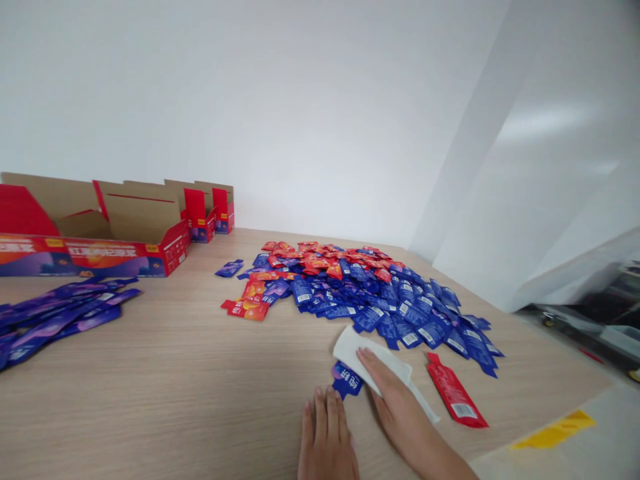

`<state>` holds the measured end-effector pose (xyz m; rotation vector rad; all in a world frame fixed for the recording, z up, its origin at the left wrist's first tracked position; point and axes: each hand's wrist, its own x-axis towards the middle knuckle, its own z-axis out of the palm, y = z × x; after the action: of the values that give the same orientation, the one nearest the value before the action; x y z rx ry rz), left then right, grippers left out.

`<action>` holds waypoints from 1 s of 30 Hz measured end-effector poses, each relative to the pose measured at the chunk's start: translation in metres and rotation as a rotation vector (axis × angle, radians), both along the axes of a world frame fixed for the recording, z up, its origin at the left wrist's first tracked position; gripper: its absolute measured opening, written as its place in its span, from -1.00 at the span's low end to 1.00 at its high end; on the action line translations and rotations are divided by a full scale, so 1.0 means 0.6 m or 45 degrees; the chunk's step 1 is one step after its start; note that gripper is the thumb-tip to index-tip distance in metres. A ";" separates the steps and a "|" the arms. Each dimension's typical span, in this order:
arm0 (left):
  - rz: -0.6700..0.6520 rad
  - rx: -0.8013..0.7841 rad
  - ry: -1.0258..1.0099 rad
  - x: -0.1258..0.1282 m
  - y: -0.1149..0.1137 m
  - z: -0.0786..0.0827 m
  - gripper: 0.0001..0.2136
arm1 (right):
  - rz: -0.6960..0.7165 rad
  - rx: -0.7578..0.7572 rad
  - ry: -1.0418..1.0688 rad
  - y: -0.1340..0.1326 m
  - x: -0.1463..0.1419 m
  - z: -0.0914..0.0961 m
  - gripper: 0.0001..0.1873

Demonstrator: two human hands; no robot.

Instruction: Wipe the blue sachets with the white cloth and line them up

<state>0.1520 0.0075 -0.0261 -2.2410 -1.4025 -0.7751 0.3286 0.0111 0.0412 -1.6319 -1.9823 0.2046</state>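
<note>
A small blue-purple sachet [349,380] lies flat on the table in front of me, its upper part covered by a folded white cloth [350,347]. My right hand [393,397] holds the cloth and presses it over the sachet; the thumb is hidden. Close to the sachet's narrow end, my left hand [327,433] rests with fingers stretched out flat, their tips at or touching that end. To the right of the cloth lies a longer red sachet [456,392] with a barcode label. Beyond my hands spreads a large pile of blue sachets [370,300].
Red sachets [325,257] top the back of the pile. Open cardboard boxes [125,260] stand at the left, with long blue packets [65,313] stacked before them. Yellow tape [555,430] marks the right edge. A white wall [310,120] closes off the back.
</note>
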 end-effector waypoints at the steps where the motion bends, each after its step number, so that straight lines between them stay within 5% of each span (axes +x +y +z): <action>1: -0.001 -0.006 -0.003 0.000 0.000 0.001 -0.61 | 0.089 -0.021 -0.007 -0.003 -0.007 -0.003 -0.21; 4: -0.027 -0.027 0.003 -0.003 0.001 0.002 -0.61 | 0.203 -0.063 -0.017 0.001 -0.012 -0.001 -0.21; 9: -0.018 0.021 0.021 -0.008 0.002 0.001 -0.56 | -0.153 0.002 -0.027 0.022 0.022 0.021 -0.43; 14: -0.020 0.028 0.028 -0.008 0.002 0.003 -0.59 | 0.163 -0.022 -0.035 0.016 -0.014 0.022 -0.41; 19: -0.044 0.091 -0.017 -0.017 0.007 0.003 -0.63 | -0.138 -0.031 -0.095 0.036 -0.018 0.033 -0.42; 24: -0.079 0.096 -0.045 -0.017 0.011 0.004 -0.69 | 0.211 -0.062 -0.104 0.025 -0.030 0.018 -0.36; 28: -0.104 0.138 -0.049 -0.047 0.001 0.005 -0.67 | -0.160 -0.018 -0.012 0.029 -0.017 0.035 -0.43; 30: -0.094 0.204 -0.034 -0.075 -0.005 0.006 -0.72 | -0.198 -0.023 0.048 0.024 -0.009 0.057 -0.47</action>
<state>0.1068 0.0045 -0.0225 -2.1761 -1.2292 -0.9115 0.3233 0.0255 0.0751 -1.7709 -1.8208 0.1930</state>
